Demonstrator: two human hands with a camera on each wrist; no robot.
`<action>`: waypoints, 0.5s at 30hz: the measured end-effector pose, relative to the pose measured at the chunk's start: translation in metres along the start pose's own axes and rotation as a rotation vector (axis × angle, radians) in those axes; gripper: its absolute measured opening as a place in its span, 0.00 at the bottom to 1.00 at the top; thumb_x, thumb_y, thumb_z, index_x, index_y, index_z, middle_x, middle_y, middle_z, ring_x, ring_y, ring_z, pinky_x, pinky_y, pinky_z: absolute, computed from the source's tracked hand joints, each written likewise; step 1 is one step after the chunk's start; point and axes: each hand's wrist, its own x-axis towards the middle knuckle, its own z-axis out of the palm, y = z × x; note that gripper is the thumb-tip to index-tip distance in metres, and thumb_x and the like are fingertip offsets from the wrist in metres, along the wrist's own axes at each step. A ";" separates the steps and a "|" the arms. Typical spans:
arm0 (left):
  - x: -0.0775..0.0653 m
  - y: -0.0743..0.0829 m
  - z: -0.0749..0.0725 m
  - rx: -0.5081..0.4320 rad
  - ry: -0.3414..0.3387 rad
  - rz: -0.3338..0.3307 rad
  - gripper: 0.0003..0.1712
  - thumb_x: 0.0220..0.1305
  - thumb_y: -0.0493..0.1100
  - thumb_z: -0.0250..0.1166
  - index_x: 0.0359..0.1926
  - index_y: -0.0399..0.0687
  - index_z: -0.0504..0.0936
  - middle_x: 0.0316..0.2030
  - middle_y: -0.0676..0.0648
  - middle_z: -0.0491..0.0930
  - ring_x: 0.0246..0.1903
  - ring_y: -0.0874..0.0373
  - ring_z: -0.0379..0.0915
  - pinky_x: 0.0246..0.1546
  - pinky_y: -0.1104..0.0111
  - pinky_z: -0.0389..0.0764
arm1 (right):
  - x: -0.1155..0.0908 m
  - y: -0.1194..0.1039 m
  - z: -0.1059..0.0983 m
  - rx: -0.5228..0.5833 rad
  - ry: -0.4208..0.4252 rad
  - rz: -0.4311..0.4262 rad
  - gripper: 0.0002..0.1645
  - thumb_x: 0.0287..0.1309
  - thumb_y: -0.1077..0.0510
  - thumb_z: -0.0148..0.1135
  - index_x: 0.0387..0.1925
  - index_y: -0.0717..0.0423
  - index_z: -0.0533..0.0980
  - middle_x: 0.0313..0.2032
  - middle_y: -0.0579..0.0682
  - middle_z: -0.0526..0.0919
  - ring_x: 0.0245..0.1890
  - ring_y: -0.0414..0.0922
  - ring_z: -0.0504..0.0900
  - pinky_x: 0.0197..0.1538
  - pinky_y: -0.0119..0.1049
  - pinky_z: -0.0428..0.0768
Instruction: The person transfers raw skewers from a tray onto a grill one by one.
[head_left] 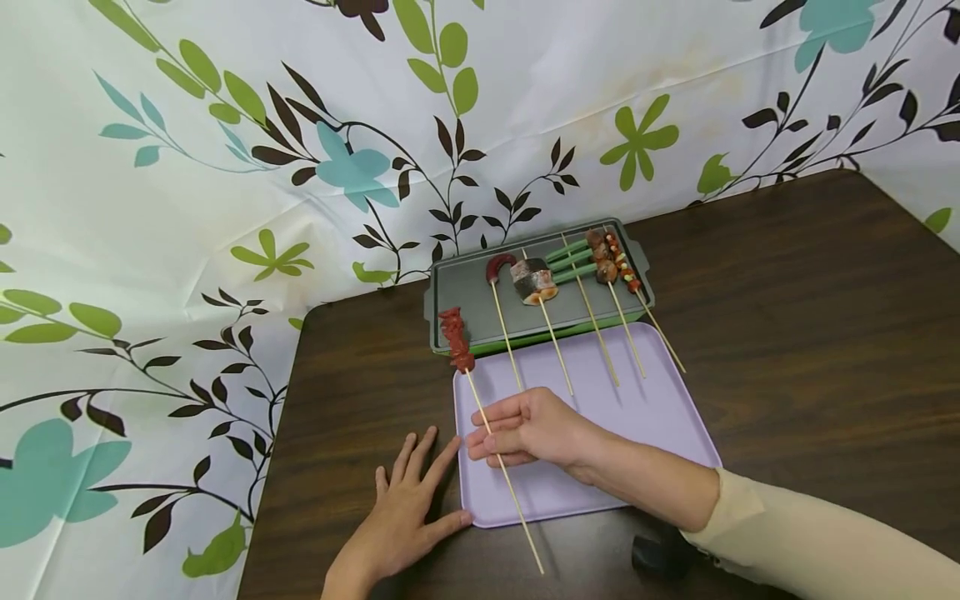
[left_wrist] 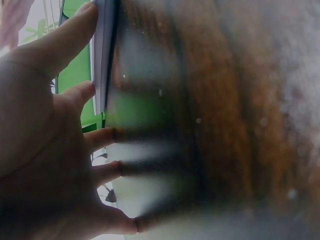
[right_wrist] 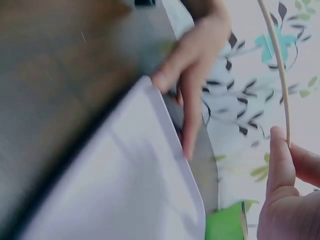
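Observation:
My right hand pinches the bare stick of a red meat skewer between thumb and fingers. Its meat end points to the far left, over the near left corner of the grill pan, and the stick's tail hangs past the tray's near edge. In the right wrist view the stick rises from between thumb and finger. My left hand lies with fingers spread on the table, thumb and forefinger at the left edge of the lilac tray. In the left wrist view its fingers are straight.
Across the grill pan lie several skewers: a curled dark red piece, a fish chunk, green stalks, brown balls and small mixed pieces. Their sticks reach over the tray. A leaf-patterned cloth hangs behind the table.

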 end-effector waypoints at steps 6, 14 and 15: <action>0.001 -0.001 0.002 0.015 0.006 -0.007 0.49 0.55 0.76 0.54 0.74 0.75 0.46 0.75 0.47 0.40 0.73 0.40 0.30 0.54 0.25 0.41 | 0.031 -0.018 -0.009 0.001 0.089 -0.002 0.25 0.59 0.68 0.61 0.58 0.73 0.70 0.45 0.64 0.83 0.45 0.51 0.84 0.46 0.38 0.81; 0.000 -0.001 0.002 0.019 0.015 -0.001 0.49 0.55 0.76 0.54 0.74 0.75 0.46 0.75 0.46 0.39 0.73 0.39 0.30 0.54 0.24 0.41 | 0.057 -0.030 -0.012 0.019 0.203 0.029 0.23 0.58 0.68 0.62 0.55 0.70 0.73 0.42 0.62 0.85 0.42 0.49 0.86 0.43 0.37 0.82; 0.001 -0.001 0.003 0.016 0.012 -0.003 0.49 0.55 0.76 0.54 0.74 0.75 0.46 0.75 0.46 0.39 0.73 0.39 0.29 0.54 0.24 0.40 | 0.059 -0.030 -0.013 0.019 0.211 0.025 0.22 0.58 0.68 0.62 0.55 0.71 0.73 0.42 0.63 0.85 0.41 0.49 0.86 0.43 0.37 0.82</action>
